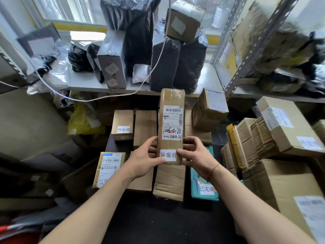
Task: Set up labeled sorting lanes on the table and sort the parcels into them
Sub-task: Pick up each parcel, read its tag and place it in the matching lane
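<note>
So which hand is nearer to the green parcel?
Right. The right hand lies over the green parcel, while the left hand is across the long box.

A single wide-angle view from the person's head looks forward and steeply down over both forearms onto the dark counter (158, 217), close enough that the near edge drops out of the bottom of the frame. Its upper part reaches the window shelf (207, 74) behind the counter's far edge; straight lines bow toward the borders.
</note>
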A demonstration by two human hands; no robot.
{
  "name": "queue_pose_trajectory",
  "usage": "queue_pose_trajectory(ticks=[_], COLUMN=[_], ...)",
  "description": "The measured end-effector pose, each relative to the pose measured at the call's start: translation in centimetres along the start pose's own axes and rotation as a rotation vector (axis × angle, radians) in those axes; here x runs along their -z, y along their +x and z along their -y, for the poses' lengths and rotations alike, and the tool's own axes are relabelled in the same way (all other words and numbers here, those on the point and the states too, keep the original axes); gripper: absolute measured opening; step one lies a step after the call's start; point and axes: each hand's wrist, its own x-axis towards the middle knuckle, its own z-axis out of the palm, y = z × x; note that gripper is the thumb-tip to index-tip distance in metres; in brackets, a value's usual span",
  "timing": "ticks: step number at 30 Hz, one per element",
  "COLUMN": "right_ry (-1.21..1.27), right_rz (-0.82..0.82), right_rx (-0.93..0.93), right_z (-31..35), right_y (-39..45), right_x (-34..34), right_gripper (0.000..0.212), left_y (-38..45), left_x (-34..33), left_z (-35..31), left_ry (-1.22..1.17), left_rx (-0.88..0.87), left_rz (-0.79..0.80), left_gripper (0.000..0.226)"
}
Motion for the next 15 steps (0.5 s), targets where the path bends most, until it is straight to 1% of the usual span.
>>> queue_pose_trajectory(ticks=[2, 4, 6, 8, 15], right_ry=[-0.029, -0.051, -0.060, -0.070, -0.046], right_rz=[0.019, 0.035, 0.058, 0.083, 0.118], right_rx=[0.043, 0.079, 0.098, 0.107, 0.134], right_z=[0.4, 0.8, 1.0, 1.2, 0.6], right_y=[-1.6, -3.1, -4.4, -5.6, -8.7], right_x=[0.0, 0.0, 0.2, 0.4, 1.0], right_gripper=[0.057, 0.063, 0.069, 0.074, 0.074], left_y=[-1.2, -2.0, -2.6, -3.6, -7.2], left_x=[0.3, 0.4, 0.2, -0.4, -3.0], left_z=[-0.7, -1.5, -2.1, -2.8, -4.1], left_ry=[-0.011, -0.090, -0.168, -0.195, -0.213], left_rx=[-0.024, -0.060, -0.092, -0.123, -0.093], left_rz=[-0.026, -0.093, -0.134, -0.140, -0.196], left_gripper=[0.072, 0.064, 0.062, 0.061, 0.055])
